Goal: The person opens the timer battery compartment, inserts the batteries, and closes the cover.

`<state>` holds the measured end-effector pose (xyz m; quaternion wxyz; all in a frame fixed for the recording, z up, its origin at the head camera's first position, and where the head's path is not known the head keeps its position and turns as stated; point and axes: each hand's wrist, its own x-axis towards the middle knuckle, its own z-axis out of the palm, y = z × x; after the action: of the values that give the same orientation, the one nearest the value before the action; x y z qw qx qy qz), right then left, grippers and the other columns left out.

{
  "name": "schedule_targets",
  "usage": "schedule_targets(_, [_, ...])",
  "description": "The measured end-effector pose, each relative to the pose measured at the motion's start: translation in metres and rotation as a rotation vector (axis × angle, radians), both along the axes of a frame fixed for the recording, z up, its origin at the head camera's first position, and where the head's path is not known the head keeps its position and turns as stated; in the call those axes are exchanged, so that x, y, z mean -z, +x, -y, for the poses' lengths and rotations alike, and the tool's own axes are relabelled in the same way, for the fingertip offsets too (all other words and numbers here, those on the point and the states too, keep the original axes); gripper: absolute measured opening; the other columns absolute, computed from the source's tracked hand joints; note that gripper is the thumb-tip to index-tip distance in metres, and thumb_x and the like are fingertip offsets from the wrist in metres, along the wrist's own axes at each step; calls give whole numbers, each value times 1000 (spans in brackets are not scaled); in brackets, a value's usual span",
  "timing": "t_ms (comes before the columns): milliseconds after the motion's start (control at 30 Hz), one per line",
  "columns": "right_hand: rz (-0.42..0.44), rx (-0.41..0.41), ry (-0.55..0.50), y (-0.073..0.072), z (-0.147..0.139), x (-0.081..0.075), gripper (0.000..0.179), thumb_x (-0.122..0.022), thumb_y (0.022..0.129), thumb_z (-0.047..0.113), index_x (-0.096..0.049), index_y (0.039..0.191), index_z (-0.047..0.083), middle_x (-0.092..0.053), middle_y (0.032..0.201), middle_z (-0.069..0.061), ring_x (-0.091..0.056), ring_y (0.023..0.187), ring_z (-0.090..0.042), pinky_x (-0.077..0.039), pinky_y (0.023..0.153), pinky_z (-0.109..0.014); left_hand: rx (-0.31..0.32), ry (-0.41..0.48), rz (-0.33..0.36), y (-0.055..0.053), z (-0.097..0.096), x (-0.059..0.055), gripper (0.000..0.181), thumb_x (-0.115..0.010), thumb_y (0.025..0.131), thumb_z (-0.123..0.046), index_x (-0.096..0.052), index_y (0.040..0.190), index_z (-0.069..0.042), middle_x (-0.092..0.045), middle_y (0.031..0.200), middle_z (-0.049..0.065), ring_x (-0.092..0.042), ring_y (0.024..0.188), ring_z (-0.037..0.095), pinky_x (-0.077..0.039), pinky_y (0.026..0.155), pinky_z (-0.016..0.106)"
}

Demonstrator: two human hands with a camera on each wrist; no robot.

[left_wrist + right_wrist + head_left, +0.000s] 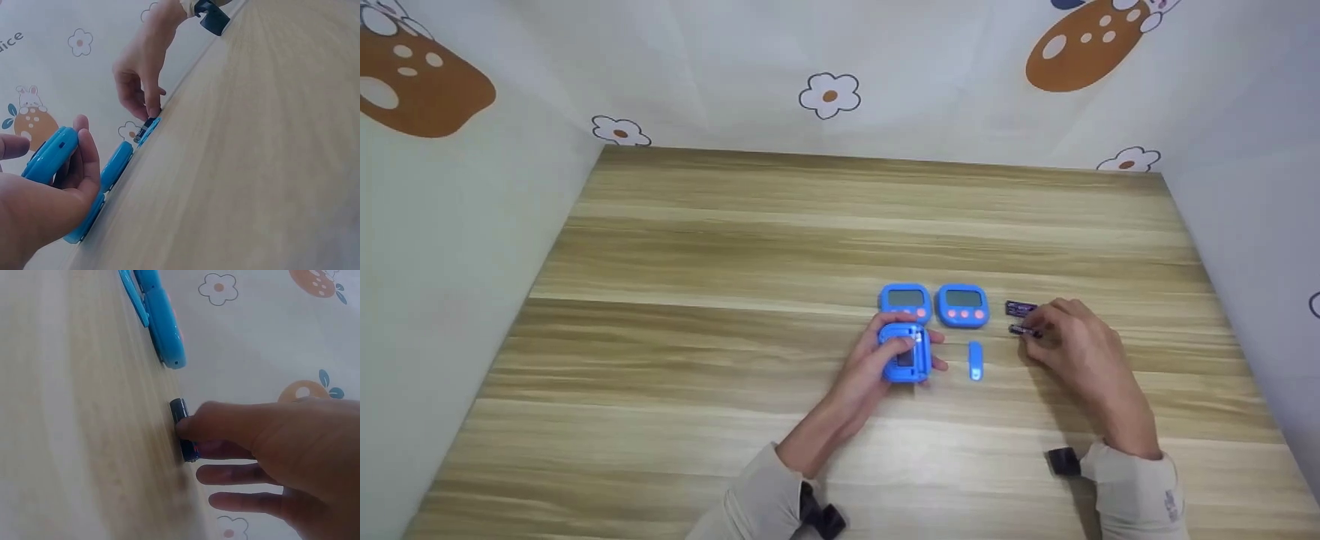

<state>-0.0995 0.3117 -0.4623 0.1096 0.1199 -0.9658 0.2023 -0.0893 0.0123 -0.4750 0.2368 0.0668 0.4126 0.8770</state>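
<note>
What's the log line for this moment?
left hand: holds blue unit, open slot up | right hand: pinches battery | table: two blue display units, blue strip, at least one more battery

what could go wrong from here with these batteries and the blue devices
The small battery pinched by the right hand may slip and roll away. The loose blue cover lies between that hand and the open blue device held in the left hand, so a crossing move might knock it.

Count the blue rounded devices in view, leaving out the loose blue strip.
3: first device in the left hand, second device on the table just beyond it, third device right of the second. A hidden one seems unlikely.
</note>
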Motion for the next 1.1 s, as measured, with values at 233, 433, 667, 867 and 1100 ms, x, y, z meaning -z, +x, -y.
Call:
schedule_targets(233, [-17,-99,-230,3,23,-7,23,-78,77,1,-69,95,14,-67,90,7,-61,82,-12,-55,66,-31,-2,-26,41,0,-1,2,40,-47,96,-1,-39,136,-2,-53,132,27,-60,109,46,-56,81,45])
schedule_targets(433, [-35,-216,-471,16,59,-26,28,-79,76,-7,-72,96,11,-69,91,3,-62,83,-14,-56,65,-28,-19,-52,40,1,-2,4,47,-49,97,5,-40,142,-6,-48,135,26,-55,117,46,-48,95,55])
schedule_targets(667, [-53,-299,-551,25,84,-34,30,-81,72,-11,-69,94,6,-68,90,-2,-62,78,-18,-57,61,-34,-7,-143,10,1,-4,3,47,-55,98,-2,-44,143,-15,-42,139,21,-53,122,34,-51,95,44])
schedule_targets(867, [-102,-356,-487,19,82,-16,35,-85,70,-6,-70,95,13,-68,93,6,-60,80,-13,-56,61,-31,21,-215,-78,2,-4,1,47,-56,99,-6,-44,144,-15,-40,141,17,-55,119,32,-52,92,44])
schedule_targets(1100, [-147,-454,-408,18,84,-14,32,-84,72,-1,-72,97,16,-69,98,8,-62,87,-12,-53,78,-22,94,-121,-132,4,-4,4,57,-58,96,-1,-34,148,-12,-45,134,22,-59,110,43,-53,86,56])
